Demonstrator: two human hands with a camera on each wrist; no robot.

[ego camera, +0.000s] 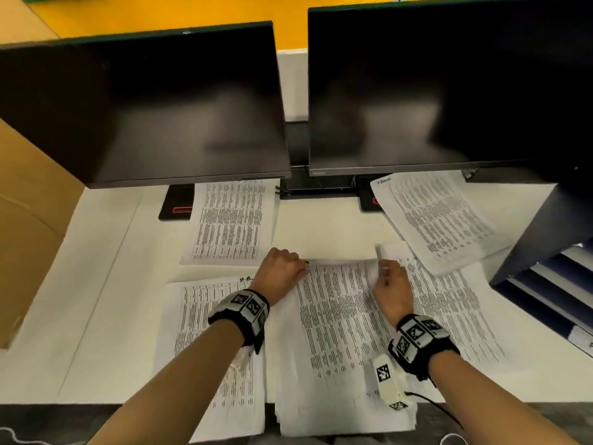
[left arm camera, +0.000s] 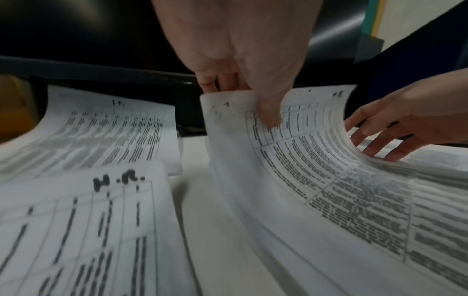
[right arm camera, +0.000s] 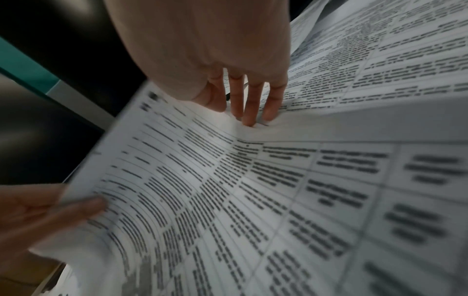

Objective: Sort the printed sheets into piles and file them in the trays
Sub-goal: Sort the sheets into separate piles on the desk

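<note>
A thick stack of printed sheets (ego camera: 337,348) lies at the desk's front middle. My left hand (ego camera: 296,268) pinches the top sheet (left arm camera: 316,150) at its far left corner, thumb on the printed face, and the sheet curls upward. My right hand (ego camera: 386,273) is at the sheet's far right part; its straight fingers (right arm camera: 250,116) touch the paper there. Sorted piles lie around: one marked "H.R." (left arm camera: 88,220) at front left, one behind it (ego camera: 231,220), one at the right (ego camera: 455,309), and a tilted one (ego camera: 439,220) on top of that. The dark filing trays (ego camera: 545,284) stand at the far right.
Two dark monitors (ego camera: 160,107) (ego camera: 433,91) hang over the back of the white desk (ego camera: 112,284), with their stands (ego camera: 176,205) beneath. A cardboard box (ego camera: 29,220) fills the left edge. A thin cable (ego camera: 439,406) runs off the front edge.
</note>
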